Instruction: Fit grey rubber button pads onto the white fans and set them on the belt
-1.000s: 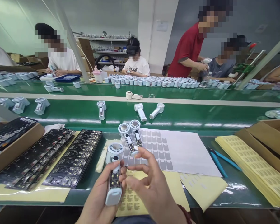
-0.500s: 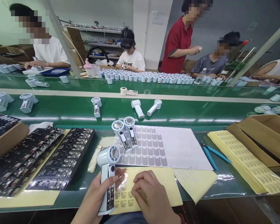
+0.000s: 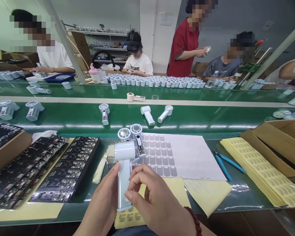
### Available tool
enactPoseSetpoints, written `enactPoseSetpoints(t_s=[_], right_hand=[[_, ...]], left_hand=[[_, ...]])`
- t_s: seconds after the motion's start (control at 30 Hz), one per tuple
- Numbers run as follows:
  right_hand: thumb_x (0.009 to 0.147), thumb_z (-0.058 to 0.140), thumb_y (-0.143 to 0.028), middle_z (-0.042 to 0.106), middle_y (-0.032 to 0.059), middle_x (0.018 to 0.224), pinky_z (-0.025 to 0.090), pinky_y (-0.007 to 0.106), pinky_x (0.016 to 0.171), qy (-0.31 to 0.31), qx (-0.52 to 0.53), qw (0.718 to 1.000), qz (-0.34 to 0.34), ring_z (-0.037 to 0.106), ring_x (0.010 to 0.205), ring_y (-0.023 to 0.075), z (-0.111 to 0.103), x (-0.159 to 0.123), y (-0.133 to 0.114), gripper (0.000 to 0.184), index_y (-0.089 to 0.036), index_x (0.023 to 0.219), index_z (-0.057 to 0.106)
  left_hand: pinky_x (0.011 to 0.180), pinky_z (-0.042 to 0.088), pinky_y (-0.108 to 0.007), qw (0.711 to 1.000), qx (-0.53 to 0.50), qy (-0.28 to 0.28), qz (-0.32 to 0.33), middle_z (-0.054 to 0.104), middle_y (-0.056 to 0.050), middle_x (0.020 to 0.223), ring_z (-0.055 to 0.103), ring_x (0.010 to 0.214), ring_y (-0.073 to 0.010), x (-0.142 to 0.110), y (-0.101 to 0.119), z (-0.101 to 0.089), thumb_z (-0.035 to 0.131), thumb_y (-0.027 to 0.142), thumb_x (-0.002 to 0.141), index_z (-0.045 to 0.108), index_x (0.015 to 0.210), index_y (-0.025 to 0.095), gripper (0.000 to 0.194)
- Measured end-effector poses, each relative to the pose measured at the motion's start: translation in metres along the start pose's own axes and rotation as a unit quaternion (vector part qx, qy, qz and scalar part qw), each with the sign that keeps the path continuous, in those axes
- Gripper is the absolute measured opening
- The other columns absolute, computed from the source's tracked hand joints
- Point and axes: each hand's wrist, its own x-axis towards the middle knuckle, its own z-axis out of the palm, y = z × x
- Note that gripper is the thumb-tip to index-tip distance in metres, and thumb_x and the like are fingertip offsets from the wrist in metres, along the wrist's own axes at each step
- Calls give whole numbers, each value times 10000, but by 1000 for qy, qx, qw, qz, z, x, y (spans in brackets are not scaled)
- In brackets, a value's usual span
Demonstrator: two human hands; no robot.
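A light-blue handheld fan [image 3: 124, 177] is upright before me, its smooth closed side facing me and its round head at the top. My left hand [image 3: 107, 193] is wrapped round the handle from the left. Beside the handle's right side is my right hand [image 3: 149, 193], thumb and fingers pinched together; whatever may lie between the tips is too small to make out. Beneath both hands is a yellow label sheet [image 3: 127, 218] with printed rows. Just behind stand two more fans [image 3: 139, 146] with bare circuit boards in their handles, on a white sheet of grey stickers [image 3: 186, 157].
Stacks of black circuit boards [image 3: 66, 170] lie left, near a cardboard box [image 3: 12, 149]. On the right are blue-handled cutters [image 3: 223, 167], yellow sticker sheets [image 3: 255, 167] and an open carton [image 3: 275, 144]. Several fans [image 3: 147, 115] rest on the green conveyor [image 3: 199, 118]; co-workers sit beyond.
The fan in my left hand has turned from its circuit-board side to its smooth closed side. My right hand has risen from the yellow label sheet to the handle.
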Motion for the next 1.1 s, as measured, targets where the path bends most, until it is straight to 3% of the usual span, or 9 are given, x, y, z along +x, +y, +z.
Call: enactPoseSetpoints(t_s=[0.27,0.37,0.53,0.63,0.73,0.8,0.9,1.0,1.1], right_hand=[[845,603,-99,532,11,984,461,287,667,10,-87,996,-33,562,743,125,1,9,5,120,-200,800,556],[850,561,-100,539,28,990,441,321,659,33,-139,987,-77,549,737,145,7,11,11,108,-203,824,541],[890,581,-222,565,34,1005,454,241,568,132,21,986,-97,598,810,156,-1,13,10,64,-222,826,587],[955,537,-389,616,73,1132,498,249,585,193,2,979,-63,633,899,188,-28,16,14,186,-232,895,616],[980,457,-414,659,113,1250,560,353,755,213,-170,962,5,656,1060,258,-65,23,31,319,-231,1209,584],[983,414,-341,628,141,1349,553,426,850,213,-318,921,69,626,1167,298,-88,29,46,465,-194,1422,452],[941,431,-194,643,162,1342,552,444,854,192,-423,875,136,588,1237,322,-109,34,66,569,-152,1506,376],[901,471,-120,694,154,1269,563,422,827,180,-433,869,156,626,1190,317,-115,35,76,577,-150,1477,444],[927,457,-145,703,127,1263,578,415,804,176,-438,868,158,658,1146,303,-112,36,81,547,-156,1474,455]], left_hand=[[861,581,-337,999,-7,34,1,762,-54,930,696,1013,-261,7,0,6,691,356,842,748,1101,198,309],[814,599,-323,999,0,54,1,758,-42,889,718,929,-230,8,2,10,627,242,886,732,1121,196,262],[687,622,-333,998,38,46,-37,758,-103,838,725,711,-215,7,18,21,578,231,915,726,1057,102,243],[654,624,-335,995,94,23,1,762,-165,920,737,746,-244,20,47,31,609,203,886,709,1071,65,251],[630,619,-327,980,176,3,89,751,-161,977,736,775,-247,55,89,43,626,73,830,684,1107,79,283],[631,606,-300,967,218,11,130,732,-124,899,718,729,-206,90,118,54,600,0,818,674,1088,72,289],[579,565,-269,957,248,34,144,691,-68,897,662,682,-148,148,149,73,605,49,863,644,1126,108,272],[661,574,-315,950,275,47,140,663,-64,1063,652,809,-156,196,156,89,629,245,910,617,1163,154,269],[764,578,-395,944,295,35,141,644,-91,1167,655,934,-204,228,146,97,625,336,913,607,1201,167,335]])
